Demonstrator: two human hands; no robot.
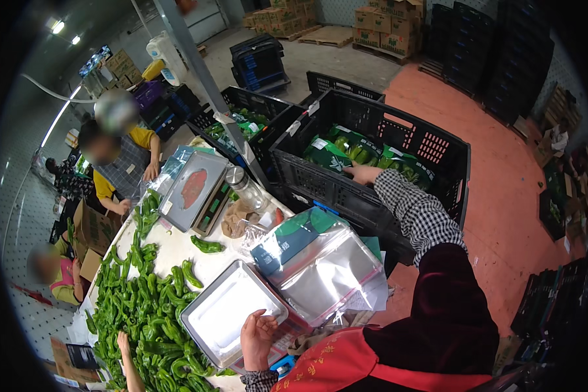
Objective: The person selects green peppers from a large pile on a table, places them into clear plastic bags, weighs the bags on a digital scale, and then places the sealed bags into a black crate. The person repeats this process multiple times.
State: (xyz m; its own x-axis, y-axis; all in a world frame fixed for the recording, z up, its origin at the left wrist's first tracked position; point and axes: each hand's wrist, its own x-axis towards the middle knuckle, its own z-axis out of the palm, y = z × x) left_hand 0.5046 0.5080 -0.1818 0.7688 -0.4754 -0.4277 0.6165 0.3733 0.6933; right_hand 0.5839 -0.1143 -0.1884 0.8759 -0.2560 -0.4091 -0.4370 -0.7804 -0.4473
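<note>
My right hand reaches into a black plastic crate and touches a green printed bag of peppers. Its fingertips are partly hidden, so whether they grip the bag is unclear. More bags of green peppers lie beside it in the crate. Over the near edge of a metal scale tray, my left hand is raised with loosely curled fingers apart and nothing in them. The tray holds nothing. A stack of clear and green plastic bags lies right of it, and loose green peppers cover the table to its left.
A second scale, a glass jar and crumpled brown paper stand farther back. A metal post rises beside another filled crate. Co-workers stand across the table; another person's hand reaches over the peppers.
</note>
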